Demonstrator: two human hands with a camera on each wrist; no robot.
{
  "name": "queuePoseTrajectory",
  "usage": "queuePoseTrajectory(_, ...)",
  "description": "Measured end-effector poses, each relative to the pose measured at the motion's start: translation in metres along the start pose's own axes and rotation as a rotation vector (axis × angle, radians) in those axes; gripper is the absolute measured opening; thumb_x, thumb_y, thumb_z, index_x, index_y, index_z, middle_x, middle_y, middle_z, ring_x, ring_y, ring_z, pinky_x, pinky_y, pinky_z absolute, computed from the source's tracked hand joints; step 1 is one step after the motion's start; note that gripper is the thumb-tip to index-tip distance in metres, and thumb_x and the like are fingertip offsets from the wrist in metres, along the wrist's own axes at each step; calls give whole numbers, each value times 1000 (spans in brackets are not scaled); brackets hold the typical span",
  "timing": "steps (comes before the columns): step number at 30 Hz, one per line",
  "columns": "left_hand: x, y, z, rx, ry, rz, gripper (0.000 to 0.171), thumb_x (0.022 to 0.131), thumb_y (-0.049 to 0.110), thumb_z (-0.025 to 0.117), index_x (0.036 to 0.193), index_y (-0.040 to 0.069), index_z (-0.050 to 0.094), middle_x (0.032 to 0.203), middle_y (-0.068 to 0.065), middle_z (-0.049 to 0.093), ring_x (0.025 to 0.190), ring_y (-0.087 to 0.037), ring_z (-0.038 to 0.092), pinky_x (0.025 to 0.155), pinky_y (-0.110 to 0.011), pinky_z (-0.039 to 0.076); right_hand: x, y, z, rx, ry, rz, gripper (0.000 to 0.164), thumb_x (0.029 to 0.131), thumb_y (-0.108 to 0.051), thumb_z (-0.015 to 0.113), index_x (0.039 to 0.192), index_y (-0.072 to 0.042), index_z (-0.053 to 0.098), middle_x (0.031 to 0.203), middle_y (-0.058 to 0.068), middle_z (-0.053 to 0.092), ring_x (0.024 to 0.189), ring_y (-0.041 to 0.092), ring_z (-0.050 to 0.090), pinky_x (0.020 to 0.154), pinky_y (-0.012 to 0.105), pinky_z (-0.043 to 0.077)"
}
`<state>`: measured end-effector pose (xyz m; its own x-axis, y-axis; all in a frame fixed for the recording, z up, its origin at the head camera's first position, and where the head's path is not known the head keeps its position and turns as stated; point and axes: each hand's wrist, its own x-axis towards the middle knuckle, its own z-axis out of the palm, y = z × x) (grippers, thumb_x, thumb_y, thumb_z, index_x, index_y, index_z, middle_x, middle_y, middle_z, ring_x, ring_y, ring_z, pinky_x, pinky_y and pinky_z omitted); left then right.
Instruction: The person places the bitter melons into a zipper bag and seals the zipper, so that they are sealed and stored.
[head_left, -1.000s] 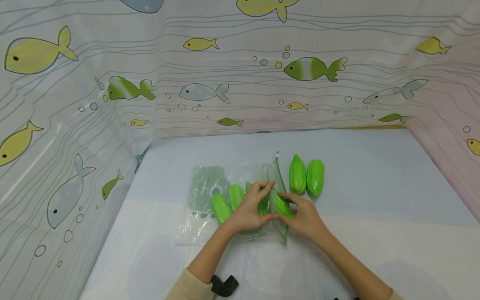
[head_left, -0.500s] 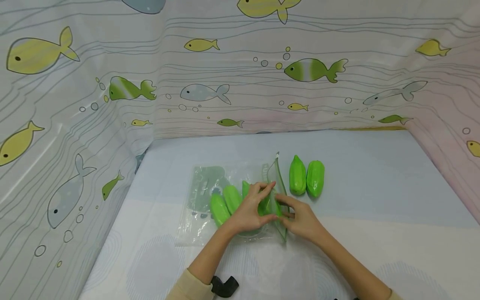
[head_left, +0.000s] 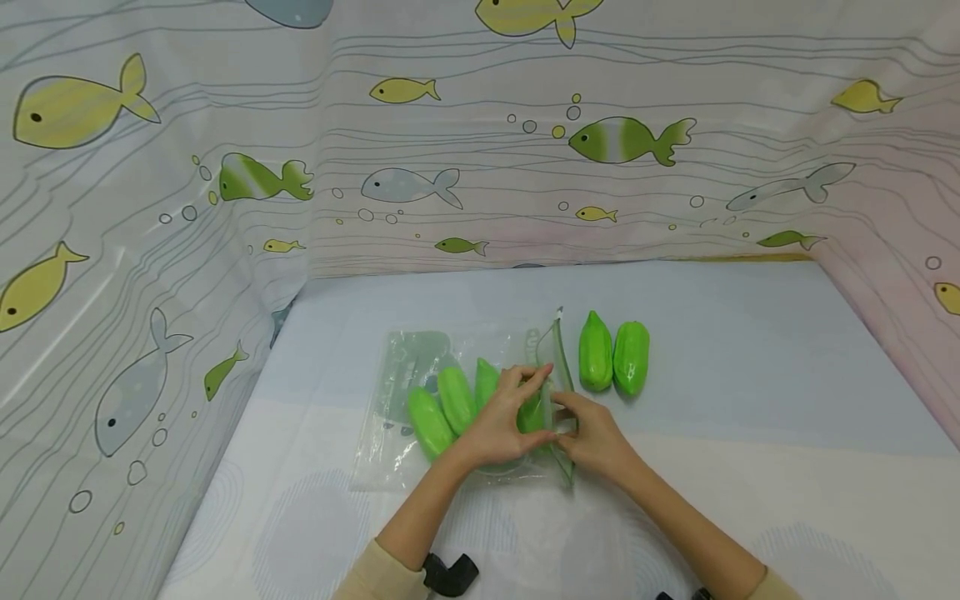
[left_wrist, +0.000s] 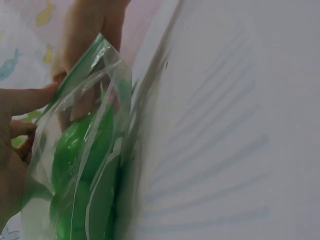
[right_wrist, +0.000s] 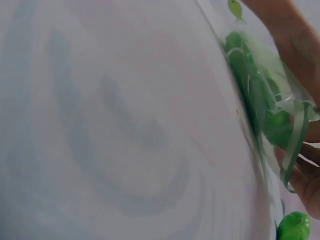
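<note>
A clear zip bag (head_left: 372, 454) lies on the table, its mouth standing up on the right with a green zip strip (head_left: 559, 350). Several shiny green toy fruits, such as this long one (head_left: 431, 423), are inside. My left hand (head_left: 498, 421) reaches over the bag, and its thumb and fingers hold the mouth's rim. My right hand (head_left: 596, 433) has its fingertips in the mouth, around the end of a green toy fruit (left_wrist: 82, 145) just inside; film partly hides this grip. In the right wrist view that fruit (right_wrist: 278, 128) sits by the right thumb.
Two more green toy fruits, one pointed (head_left: 596, 354) and one rounded (head_left: 632, 360), lie on the table right of the bag mouth. A curtain (head_left: 517, 142) printed with fish stands behind and along the sides. A black strap end (head_left: 450, 575) shows by the left sleeve.
My right hand has pushed the green toy fruit leftward through the bag mouth. The fruits inside have shifted left. My left hand has stayed at the rim.
</note>
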<state>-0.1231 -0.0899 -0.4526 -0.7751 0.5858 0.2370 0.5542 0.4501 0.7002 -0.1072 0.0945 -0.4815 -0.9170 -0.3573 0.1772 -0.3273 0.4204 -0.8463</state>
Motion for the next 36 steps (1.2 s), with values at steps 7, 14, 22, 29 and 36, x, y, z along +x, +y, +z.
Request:
queuePoseTrajectory(7,0,1,0,-4,3,10,90,79,17,81,151,6,28,132,-9,39,120,-23,35,100,-40,39,2,2,-1,-38,-80,-20,41,78,14,67,118,9,60,109,23,66,95,36,66,69,27,57)
queuePoseTrajectory(14,0,1,1,11,8,13,90,79,18,81,151,6,28,132,-10,39,121,-24,36,100,-42,40,-1,1,-3,-68,-108,-40,38,80,13,64,117,5,63,110,21,67,90,30,68,69,25,55)
queuePoseTrajectory(22,0,-1,2,18,11,9,90,79,16,81,151,3,29,132,-11,38,121,-24,36,99,-43,41,-1,-1,-15,20,-2,68,56,77,8,75,130,4,55,123,20,61,100,28,65,74,26,56)
queuePoseTrajectory(29,0,-2,3,22,0,-15,90,79,16,81,151,2,29,134,-11,39,124,-25,35,100,-44,41,-3,5,-32,37,144,-20,63,70,1,83,128,1,57,125,14,61,112,32,59,77,31,56)
queuePoseTrajectory(36,0,-4,3,26,-12,-37,90,79,17,81,151,4,28,135,-11,38,125,-25,34,99,-44,41,-4,11,-44,27,218,-154,63,65,7,85,122,2,60,120,16,63,107,30,60,75,25,56)
